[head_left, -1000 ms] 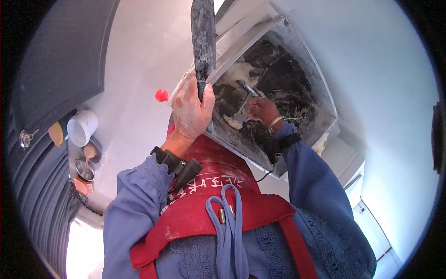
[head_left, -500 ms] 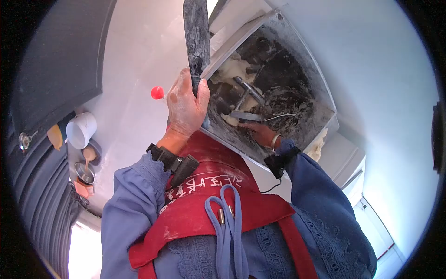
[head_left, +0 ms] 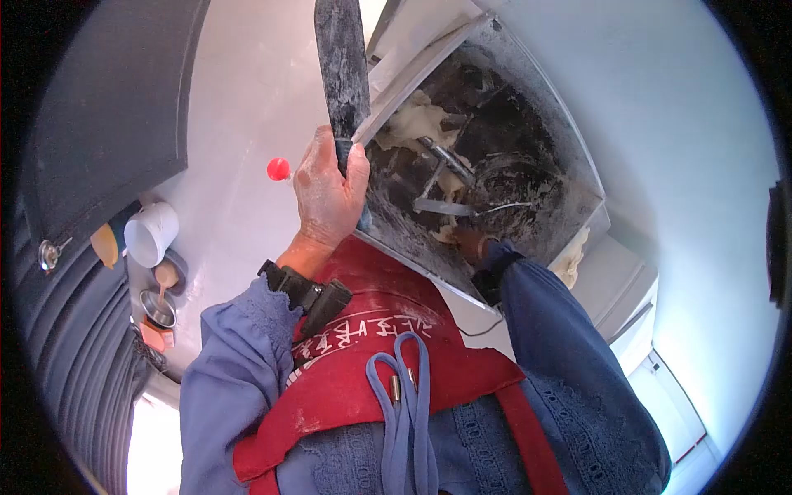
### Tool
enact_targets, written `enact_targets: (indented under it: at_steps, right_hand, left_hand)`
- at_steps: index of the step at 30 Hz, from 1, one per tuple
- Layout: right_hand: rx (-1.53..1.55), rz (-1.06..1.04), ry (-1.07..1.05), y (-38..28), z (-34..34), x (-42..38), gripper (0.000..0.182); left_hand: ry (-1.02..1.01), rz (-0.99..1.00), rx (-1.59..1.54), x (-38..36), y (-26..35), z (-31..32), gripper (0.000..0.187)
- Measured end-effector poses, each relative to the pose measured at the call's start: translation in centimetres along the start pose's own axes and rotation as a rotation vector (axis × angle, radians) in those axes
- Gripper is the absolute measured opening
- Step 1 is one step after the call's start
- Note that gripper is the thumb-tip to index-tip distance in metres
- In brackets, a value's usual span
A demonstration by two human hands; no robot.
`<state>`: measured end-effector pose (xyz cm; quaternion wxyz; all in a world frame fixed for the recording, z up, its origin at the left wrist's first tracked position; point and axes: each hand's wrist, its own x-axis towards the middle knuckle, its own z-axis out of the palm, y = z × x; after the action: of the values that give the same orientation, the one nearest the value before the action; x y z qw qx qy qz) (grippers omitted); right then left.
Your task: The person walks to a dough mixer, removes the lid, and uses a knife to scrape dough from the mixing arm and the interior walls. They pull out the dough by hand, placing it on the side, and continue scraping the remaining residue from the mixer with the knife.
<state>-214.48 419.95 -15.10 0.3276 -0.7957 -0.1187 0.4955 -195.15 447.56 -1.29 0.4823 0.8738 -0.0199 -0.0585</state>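
At the left edge of the frame a white cup lies on its side above a small metal bowl. A red ball sits on the pale surface left of centre. Beside it, the left hand is wrapped tight around the handle of a dusty scraper, blade pointing to the top of the frame. Right of it stands the mixer tub, dark inside with pale dough. The right hand reaches into the tub's lower rim, mostly hidden; its grip cannot be told.
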Motion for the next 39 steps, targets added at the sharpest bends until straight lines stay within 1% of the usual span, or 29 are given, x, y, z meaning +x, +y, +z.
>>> enact_targets:
  at_steps: [2, 5, 7, 8, 9, 10, 11, 13, 14, 16, 17, 19, 20, 22, 23, 24, 25, 26, 28, 29, 31, 32, 33, 34, 35, 36, 37, 38, 39]
  right_hand:
    - [0.109, 0.035, 0.0, -0.3, -0.4, -1.6, 0.046]
    - [0.199, 0.033, 0.016, -0.4, -1.0, -2.6, 0.046]
    - [0.497, -0.142, -0.02, -2.4, -2.3, -1.3, 0.056]
    - [0.499, -0.142, -0.015, -1.9, -1.6, -0.6, 0.056]
    - [0.249, -0.08, -0.023, -1.0, -0.4, 0.2, 0.057]
    - [-0.003, -0.016, -0.03, -1.5, -0.5, 0.8, 0.057]
    - [-0.005, -0.016, -0.024, -2.1, -0.6, 0.7, 0.057]
    - [-0.04, -0.069, 0.117, -4.4, -1.4, -0.6, 0.041]
    - [-0.039, -0.064, 0.119, -6.4, -2.9, -1.0, 0.041]
    - [0.105, 0.313, 0.089, -9.7, -5.8, -1.8, 0.018]
    - [0.102, 0.315, 0.093, -9.9, -6.3, -2.2, 0.018]
    - [-0.067, 0.256, 0.388, -9.6, -7.2, -3.2, 0.006]
    - [-0.071, 0.254, 0.391, -9.2, -8.1, -3.5, 0.006]
    - [-0.076, 0.338, 0.616, -7.5, -10.6, -3.4, 0.02]
    - [-0.08, 0.337, 0.618, -6.3, -11.6, -3.3, 0.02]
    - [0.19, 0.31, 0.623, -4.6, -12.5, -3.0, 0.02]
    - [0.461, 0.278, 0.619, -3.0, -13.2, -2.5, 0.021]
    - [0.456, 0.275, 0.615, -1.6, -13.7, -1.7, 0.021]
    - [0.492, 0.192, 0.496, 1.3, -13.9, 0.1, 0.02]
    - [0.489, 0.185, 0.488, 2.8, -13.6, 0.8, 0.02]
    - [-0.114, 0.023, 0.34, 6.0, -12.9, 2.7, 0.025]
    - [-0.118, 0.013, 0.337, 7.6, -12.0, 3.7, 0.025]
    - [0.124, 0.029, 0.32, 9.2, -10.7, 4.4, 0.025]
    - [0.364, 0.047, 0.296, 10.1, -10.1, 5.1, 0.025]
    - [0.361, 0.041, 0.285, 8.1, -11.3, 5.7, 0.025]
    - [0.125, 0.248, 0.096, 6.0, -12.6, 6.3, 0.028]
    - [-0.115, 0.449, -0.094, 4.5, -13.6, 6.9, 0.031]
    - [-0.12, 0.442, -0.101, 7.5, -12.6, 7.5, 0.031]
    - [-0.106, 0.23, -0.008, 13.0, -10.4, 8.3, 0.029]
  left_hand:
    - [0.014, -0.006, -0.066, -0.3, 0.0, 0.2, 0.019]
    - [-0.008, -0.029, -0.053, -0.3, 0.1, 0.1, 0.019]
    - [-0.007, -0.016, -0.046, -0.3, -0.2, 0.1, 0.021]
    - [0.003, -0.004, -0.028, -0.3, -0.2, 0.1, 0.023]
    - [0.01, 0.009, -0.012, -0.3, -0.3, 0.2, 0.024]
    - [0.007, 0.017, -0.014, -0.3, -0.4, 0.3, 0.024]
    - [0.018, 0.019, -0.016, -0.4, -0.6, 0.4, 0.027]
    - [0.026, 0.018, -0.019, -0.4, -0.7, 0.4, 0.029]
    - [0.012, 0.004, -0.04, -0.4, -0.4, 0.3, 0.03]
    - [-0.006, -0.007, -0.068, -0.4, -0.3, 0.3, 0.031]
    - [-0.011, -0.012, -0.048, -0.4, -0.4, 0.3, 0.032]
    - [-0.012, -0.015, -0.027, -0.4, -0.4, 0.3, 0.032]
    - [-0.011, -0.019, -0.021, -0.4, -0.4, 0.3, 0.032]
    - [-0.007, -0.023, -0.015, -0.4, -0.3, 0.2, 0.032]
    - [-0.007, -0.012, -0.008, -0.4, -0.3, 0.2, 0.032]
    - [-0.006, -0.001, -0.001, -0.4, -0.2, 0.2, 0.032]
    - [-0.001, -0.003, -0.003, -0.4, -0.2, 0.2, 0.032]
    - [0.002, -0.001, -0.003, -0.4, -0.3, 0.3, 0.032]
    - [0.013, -0.005, 0.002, -0.5, -0.5, 0.2, 0.032]
    - [-0.004, -0.028, 0.0, -0.5, -0.4, 0.1, 0.03]
    - [-0.011, -0.052, 0.005, -0.4, 0.0, 0.0, 0.029]
    - [-0.008, -0.051, -0.03, -0.4, 0.3, 0.0, 0.027]
    - [-0.005, -0.052, -0.065, -0.3, 0.4, -0.1, 0.026]
    - [-0.021, 0.084, 0.059, -0.3, -0.6, 0.0, 0.032]
    - [-0.013, 0.075, 0.064, -0.2, -0.4, -0.1, 0.032]
    - [-0.022, 0.006, -0.019, -0.1, 0.2, -0.3, 0.026]
    - [-0.031, -0.063, -0.103, -0.1, 0.5, -0.3, 0.023]
    - [-0.04, -0.053, -0.088, -0.3, 0.3, -0.3, 0.021]
    - [-0.036, -0.061, -0.083, -0.2, 0.3, -0.3, 0.021]
